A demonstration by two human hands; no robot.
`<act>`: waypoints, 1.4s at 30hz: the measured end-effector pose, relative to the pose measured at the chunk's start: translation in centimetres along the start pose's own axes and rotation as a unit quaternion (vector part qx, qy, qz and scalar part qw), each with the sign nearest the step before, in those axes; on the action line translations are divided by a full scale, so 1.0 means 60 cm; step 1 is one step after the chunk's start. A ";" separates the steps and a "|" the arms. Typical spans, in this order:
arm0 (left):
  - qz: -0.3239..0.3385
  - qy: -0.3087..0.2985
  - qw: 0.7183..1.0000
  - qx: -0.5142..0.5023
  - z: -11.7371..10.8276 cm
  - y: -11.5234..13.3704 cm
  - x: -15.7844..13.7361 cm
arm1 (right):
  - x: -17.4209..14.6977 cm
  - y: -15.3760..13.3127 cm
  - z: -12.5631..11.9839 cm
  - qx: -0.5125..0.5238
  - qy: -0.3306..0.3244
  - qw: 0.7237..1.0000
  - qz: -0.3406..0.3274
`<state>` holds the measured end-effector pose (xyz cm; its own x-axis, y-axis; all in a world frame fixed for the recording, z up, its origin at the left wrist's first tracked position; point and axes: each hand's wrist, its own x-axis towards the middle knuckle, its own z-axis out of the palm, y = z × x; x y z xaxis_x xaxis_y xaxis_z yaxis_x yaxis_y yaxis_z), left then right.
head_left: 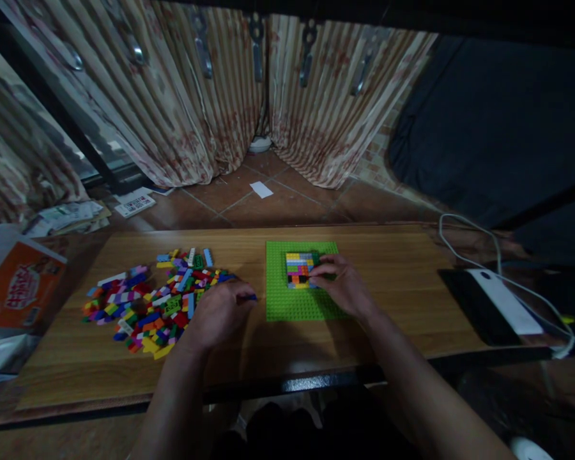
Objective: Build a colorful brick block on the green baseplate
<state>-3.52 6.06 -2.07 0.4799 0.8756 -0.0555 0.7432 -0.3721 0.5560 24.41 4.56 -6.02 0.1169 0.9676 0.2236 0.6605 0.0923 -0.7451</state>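
Note:
A green studded baseplate [278, 303] lies on the wooden table, bearing a low multicoloured block of toy bricks [297, 263]. My right hand [341, 284] reaches over the plate from the right, fingertips pinched at the block's right edge; what they hold, if anything, is hidden. Left of the plate, my left hand [223, 311] is closed, with a small dark blue brick [252, 297] at its fingertips. Just beyond that hand, a loose pile of mixed toy bricks [146, 300] spreads over the table's left part.
The wooden table [388, 275] carries a black and white flat object [501, 303] and a white cable [522, 284] at its right end. An orange box [22, 287] stands beyond the left end. Striped curtains [196, 108] hang behind, above a tiled floor.

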 end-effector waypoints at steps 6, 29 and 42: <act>0.005 -0.004 1.000 -0.003 0.001 -0.003 0.000 | 0.003 0.000 0.013 0.011 0.001 1.000 0.006; -0.001 0.002 1.000 -0.010 -0.001 -0.003 0.001 | 0.008 -0.001 0.017 -0.016 0.020 1.000 0.011; -0.007 -0.004 1.000 -0.009 0.002 -0.005 0.000 | 0.019 -0.007 0.033 0.010 0.064 0.995 0.075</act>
<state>-3.69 6.11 -2.37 0.4728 0.8784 -0.0702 0.7419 -0.3538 0.5696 22.81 6.09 -6.69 0.3071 0.9333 0.1862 0.6142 -0.0449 -0.7878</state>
